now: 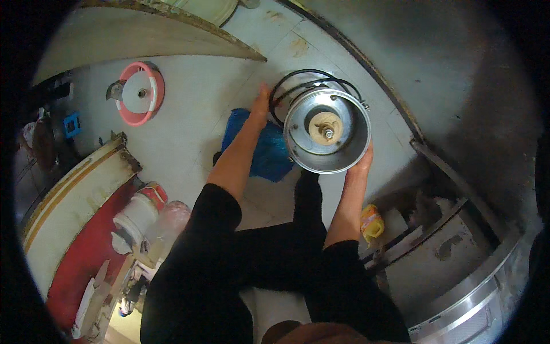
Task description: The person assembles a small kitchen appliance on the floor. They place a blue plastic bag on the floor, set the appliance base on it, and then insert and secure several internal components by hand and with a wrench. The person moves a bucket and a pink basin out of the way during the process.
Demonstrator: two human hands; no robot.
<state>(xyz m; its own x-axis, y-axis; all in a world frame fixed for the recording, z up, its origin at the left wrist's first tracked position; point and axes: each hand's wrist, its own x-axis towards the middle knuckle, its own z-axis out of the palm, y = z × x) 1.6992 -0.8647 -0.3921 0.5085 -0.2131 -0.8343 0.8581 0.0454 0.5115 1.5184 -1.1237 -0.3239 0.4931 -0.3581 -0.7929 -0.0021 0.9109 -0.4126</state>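
A: Black sleeves (pixel 215 209) nearest. Bowl (pixel 338 153) position?

B: Ahead of the knees, between the hands, mouth facing up. Bare metal; tan disc (pixel 315 124) and bolt (pixel 328 132) at its middle.

A: Fingers?

B: Right hand (pixel 361 160): against the bowl's near right wall, fingers hidden behind it; cannot tell how firmly they curl. Left hand (pixel 262 106): beside the cord (pixel 309 71), fingertips pointing away from the body. Cannot tell whether they grasp cord or bowl, or are released.

A: Why hands on opposite sides?

B: Judgement: to steady the bowl and keep its mouth up. The cord loops outside the rim, which leaves the inside clear to view.

A: Lower and farther?

B: Blue sheet (pixel 268 152), floor level, partly behind the left forearm; reason for placing unclear. Yellow packet (pixel 373 225) just right of the right forearm. White bucket (pixel 137 213) by the red panel (pixel 86 264), perhaps to leave walking room. Farthest logged: pink basin (pixel 161 97), well apart, a white disc (pixel 136 98) in it, likely kept together.
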